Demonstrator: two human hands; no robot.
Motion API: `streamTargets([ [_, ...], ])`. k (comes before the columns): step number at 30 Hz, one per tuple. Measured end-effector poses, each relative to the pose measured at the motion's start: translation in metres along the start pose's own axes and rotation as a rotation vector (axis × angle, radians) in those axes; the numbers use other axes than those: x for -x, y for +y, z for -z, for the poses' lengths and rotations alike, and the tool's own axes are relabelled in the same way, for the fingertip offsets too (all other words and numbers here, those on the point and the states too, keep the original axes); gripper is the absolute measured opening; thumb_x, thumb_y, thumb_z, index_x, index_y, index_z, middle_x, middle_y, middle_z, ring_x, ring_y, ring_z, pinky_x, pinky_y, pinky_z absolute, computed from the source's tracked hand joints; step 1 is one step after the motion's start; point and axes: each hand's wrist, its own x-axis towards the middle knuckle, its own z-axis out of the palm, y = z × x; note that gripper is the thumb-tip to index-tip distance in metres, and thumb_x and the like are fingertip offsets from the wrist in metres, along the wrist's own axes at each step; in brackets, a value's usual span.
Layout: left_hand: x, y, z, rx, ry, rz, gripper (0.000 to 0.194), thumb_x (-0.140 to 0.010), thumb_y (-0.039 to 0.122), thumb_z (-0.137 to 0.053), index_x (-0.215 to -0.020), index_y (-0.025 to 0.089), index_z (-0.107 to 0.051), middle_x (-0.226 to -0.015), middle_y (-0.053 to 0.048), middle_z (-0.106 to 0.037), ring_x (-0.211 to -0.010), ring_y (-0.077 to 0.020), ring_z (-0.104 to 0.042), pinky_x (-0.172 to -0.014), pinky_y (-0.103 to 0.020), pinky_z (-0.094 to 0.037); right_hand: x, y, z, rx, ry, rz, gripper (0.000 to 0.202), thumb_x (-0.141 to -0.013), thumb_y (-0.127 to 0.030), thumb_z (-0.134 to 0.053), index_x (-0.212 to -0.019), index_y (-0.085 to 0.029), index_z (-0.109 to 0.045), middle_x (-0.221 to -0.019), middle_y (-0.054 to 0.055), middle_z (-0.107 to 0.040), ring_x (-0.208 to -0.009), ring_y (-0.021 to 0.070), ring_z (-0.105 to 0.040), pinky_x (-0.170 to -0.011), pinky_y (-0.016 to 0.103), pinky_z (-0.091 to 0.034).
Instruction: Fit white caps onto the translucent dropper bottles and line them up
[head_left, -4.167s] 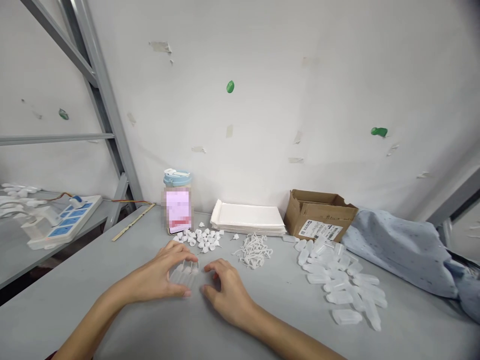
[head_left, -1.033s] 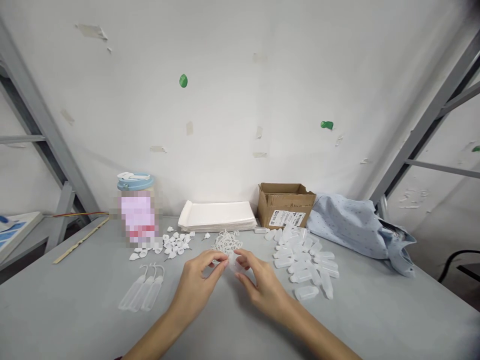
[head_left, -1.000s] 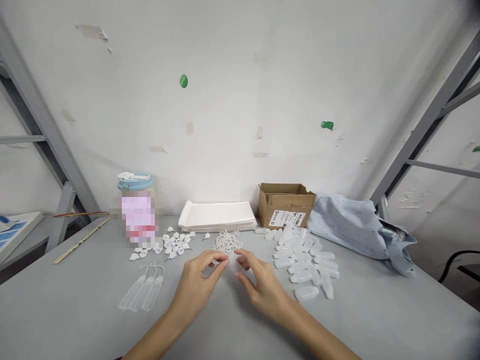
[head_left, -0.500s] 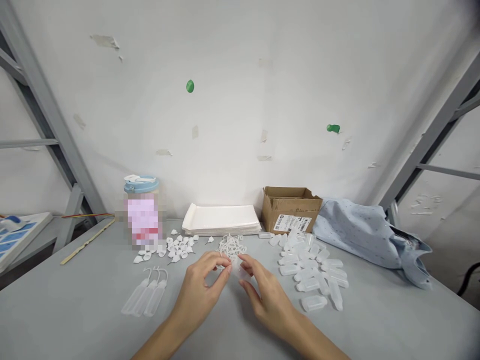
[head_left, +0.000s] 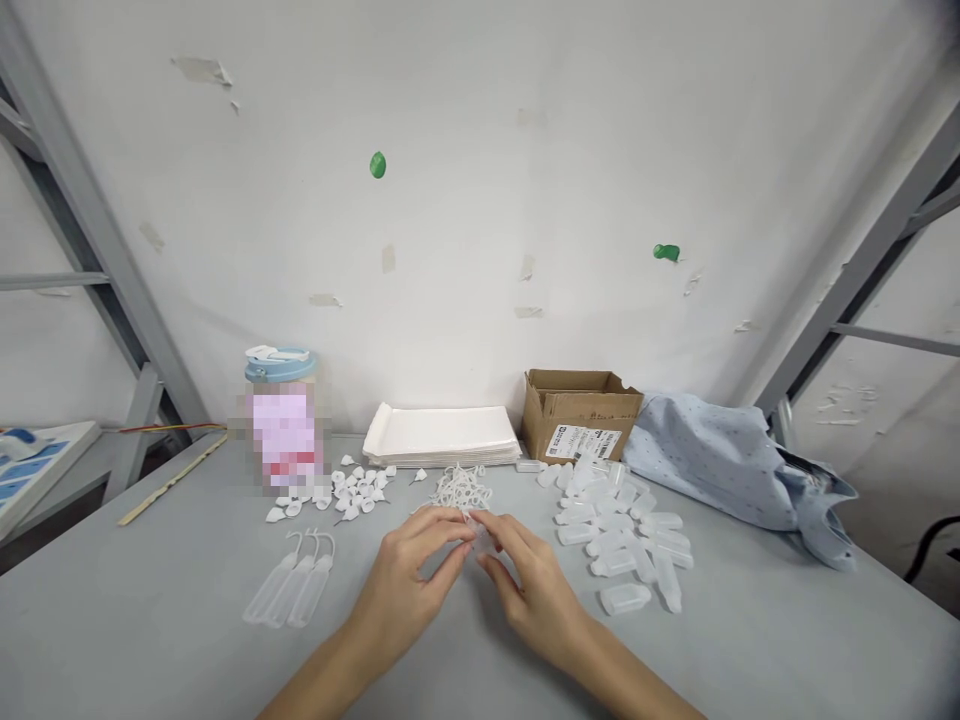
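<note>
In the head view my right hand (head_left: 529,572) is closed on a small translucent plastic bottle (head_left: 482,538), mostly covered by the fingers. My left hand (head_left: 421,562) meets it at the bottle's end, thumb and fingertips pinched together; whatever they grip is hidden. Just beyond the fingertips lies a tangled heap of white loops (head_left: 459,487). To the left, three translucent bottles (head_left: 289,590) fitted with curved white tubes lie side by side. A cluster of small white caps (head_left: 360,490) sits behind them. On the right, several loose translucent bottles (head_left: 615,545) are spread out.
At the back stand a stack of white trays (head_left: 442,437) and an open cardboard box (head_left: 577,415). A light blue cloth (head_left: 720,460) is heaped at the right. A blue-lidded container (head_left: 281,370) stands back left, with a thin wooden stick (head_left: 172,482) beyond it.
My left fingertips have moved slightly right, closer to the bottle and my right hand. The whole view has shifted a little.
</note>
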Motion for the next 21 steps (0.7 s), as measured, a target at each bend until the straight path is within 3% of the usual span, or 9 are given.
streamTargets([
  [3, 0.001, 0.002, 0.001, -0.035, 0.039, 0.045, 0.019, -0.086, 0.019, -0.05, -0.092, 0.023, -0.067, -0.094, -0.003, -0.071, -0.087, -0.0174, -0.065, -0.08, -0.029, -0.054, 0.0, 0.001, -0.001, -0.011, 0.045, -0.004, 0.045, -0.086, -0.007, -0.046, -0.129, -0.022, -0.046, -0.097, 0.008, -0.064, -0.086, 0.0192, -0.061, -0.076, 0.03, -0.052],
  [7, 0.001, 0.006, 0.003, -0.063, 0.057, 0.172, 0.018, -0.087, 0.022, -0.048, -0.094, 0.022, -0.065, -0.091, -0.004, -0.07, -0.08, -0.0176, -0.064, -0.061, -0.025, -0.055, 0.0, -0.002, 0.0, -0.042, 0.05, -0.044, 0.038, -0.086, -0.012, -0.048, -0.123, -0.018, -0.05, -0.094, 0.008, -0.065, -0.081, 0.0188, -0.06, -0.074, 0.032, -0.051],
  [12, 0.0, 0.005, 0.002, -0.03, 0.03, 0.096, 0.017, -0.088, 0.02, -0.047, -0.093, 0.021, -0.064, -0.093, -0.004, -0.069, -0.085, -0.0175, -0.064, -0.074, -0.029, -0.055, -0.004, -0.011, 0.004, -0.217, 0.02, -0.17, 0.03, -0.088, -0.018, -0.049, -0.118, -0.017, -0.054, -0.103, 0.009, -0.066, -0.086, 0.0188, -0.064, -0.077, 0.032, -0.051],
  [17, 0.001, 0.004, 0.0, -0.021, 0.044, -0.018, 0.018, -0.088, 0.015, -0.047, -0.094, 0.02, -0.063, -0.092, -0.004, -0.068, -0.087, -0.0168, -0.064, -0.074, -0.027, -0.054, -0.006, -0.016, 0.006, -0.44, -0.005, -0.35, 0.028, -0.088, -0.026, -0.052, -0.115, -0.02, -0.055, -0.098, 0.006, -0.065, -0.084, 0.0184, -0.064, -0.069, 0.029, -0.05],
  [21, 0.002, 0.005, 0.002, -0.02, 0.033, -0.052, 0.019, -0.088, 0.013, -0.047, -0.094, 0.02, -0.064, -0.092, -0.004, -0.067, -0.086, -0.0157, -0.063, -0.073, -0.026, -0.053, -0.007, -0.016, 0.006, -0.729, -0.008, -0.44, 0.029, -0.083, -0.031, -0.061, -0.109, -0.019, -0.057, -0.099, 0.007, -0.065, -0.086, 0.0186, -0.064, -0.082, 0.034, -0.047],
])
